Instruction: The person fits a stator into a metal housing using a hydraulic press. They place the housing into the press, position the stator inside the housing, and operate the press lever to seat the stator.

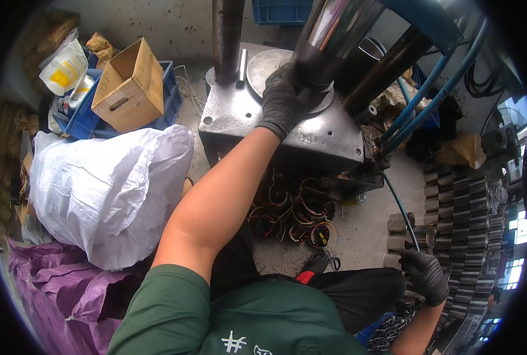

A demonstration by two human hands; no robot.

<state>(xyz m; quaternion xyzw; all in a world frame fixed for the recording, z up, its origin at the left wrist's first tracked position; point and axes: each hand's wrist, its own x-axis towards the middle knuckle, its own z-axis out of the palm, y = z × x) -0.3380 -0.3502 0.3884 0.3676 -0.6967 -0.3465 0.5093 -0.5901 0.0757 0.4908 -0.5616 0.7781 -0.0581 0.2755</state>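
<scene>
My left hand (284, 100), in a dark grey glove, reaches to the press. Its fingers and thumb close round the near left side of a dark metal cylinder (318, 66), directly under the shiny round ram (341, 23). Beneath them a round steel plate (262, 71) lies on the thick metal press bed (231, 115). The far side of the cylinder is hidden. Low on the right, my right hand (424, 277), in a similar glove, is closed round the end of a long thin lever (402, 210) that runs up to the machine.
Metal cylinders (464, 219) stand stacked in rows at the right. Wired copper-coil parts (310, 216) lie on the floor below the press. At left are a white sack (109, 189), a purple sack (62, 290) and a wooden box (127, 89). Blue hoses (423, 103) run beside the press.
</scene>
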